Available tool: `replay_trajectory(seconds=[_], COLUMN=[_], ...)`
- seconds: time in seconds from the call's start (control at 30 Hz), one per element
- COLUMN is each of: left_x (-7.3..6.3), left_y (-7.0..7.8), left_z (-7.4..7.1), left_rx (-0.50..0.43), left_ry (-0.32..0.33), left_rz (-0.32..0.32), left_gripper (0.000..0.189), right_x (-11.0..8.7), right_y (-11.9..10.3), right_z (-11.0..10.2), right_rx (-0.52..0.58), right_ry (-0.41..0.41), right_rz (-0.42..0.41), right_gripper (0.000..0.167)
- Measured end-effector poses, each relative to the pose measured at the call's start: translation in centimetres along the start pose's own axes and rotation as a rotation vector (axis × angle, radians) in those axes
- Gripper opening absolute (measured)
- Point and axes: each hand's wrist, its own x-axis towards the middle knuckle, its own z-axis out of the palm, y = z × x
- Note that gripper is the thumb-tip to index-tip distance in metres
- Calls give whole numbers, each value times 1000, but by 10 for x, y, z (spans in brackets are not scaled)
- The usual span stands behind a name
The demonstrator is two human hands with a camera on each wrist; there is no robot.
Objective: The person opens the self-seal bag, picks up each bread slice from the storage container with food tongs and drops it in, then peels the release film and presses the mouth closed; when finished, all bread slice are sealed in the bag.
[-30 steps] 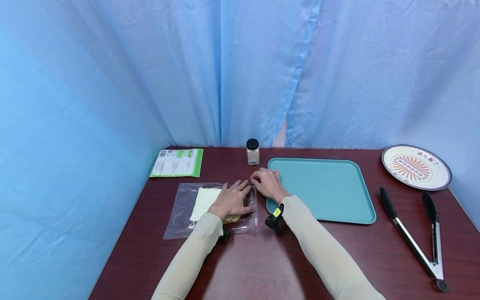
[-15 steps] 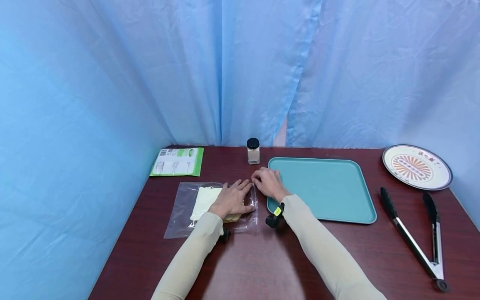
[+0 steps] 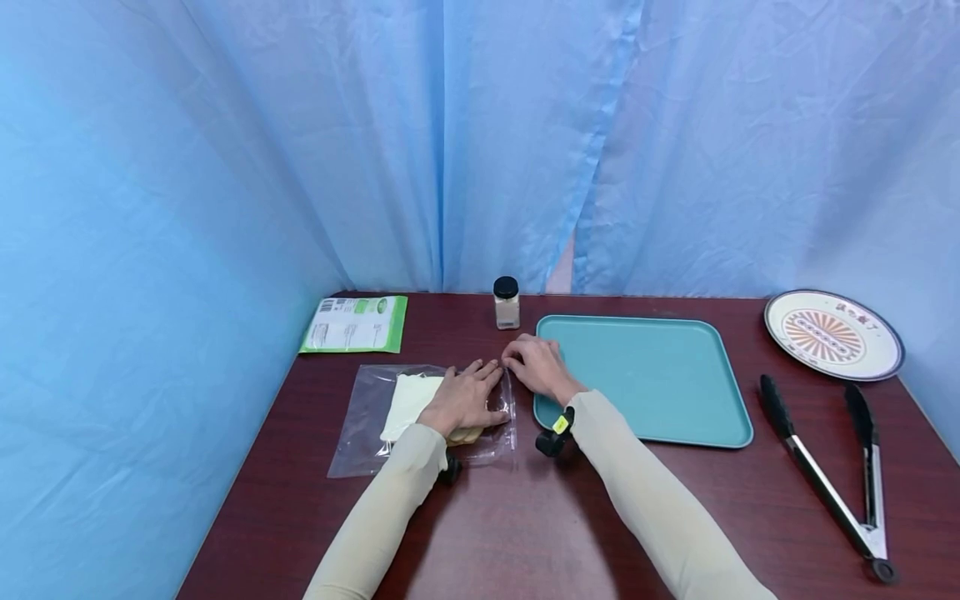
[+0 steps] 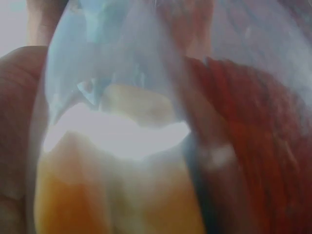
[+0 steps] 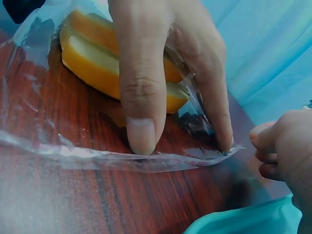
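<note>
Left hand: the left hand is spread with fingers extended, pressing on the clear bag; its thumb and a fingertip reach the bag's edge.
Bag: flat on the dark red table, left of the teal tray.
Inside the bag: bread slices (browned at the edges), partly under the left hand.
Right hand: the right hand has curled fingers just beside the bag's far right corner; whether it pinches the film cannot be told.
Between hands: a small gap, seen from the right wrist.
Behind: a black-lidded jar and a green-and-white packet.
Right of tray: spread tongs and a patterned plate.
</note>
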Motion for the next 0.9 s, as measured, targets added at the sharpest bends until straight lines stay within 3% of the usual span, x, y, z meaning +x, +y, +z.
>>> replay_trajectory(seconds=[0.9], left_x=[-2], left_y=[0], left_z=[-1], left_rx=[-14], left_ry=[9], left_rz=[9], left_gripper=[84], right_x=[-5], right_y=[-6], right_z=[-15], right_rx=[107], right_ry=[29], right_rz=[-41], right_gripper=[16])
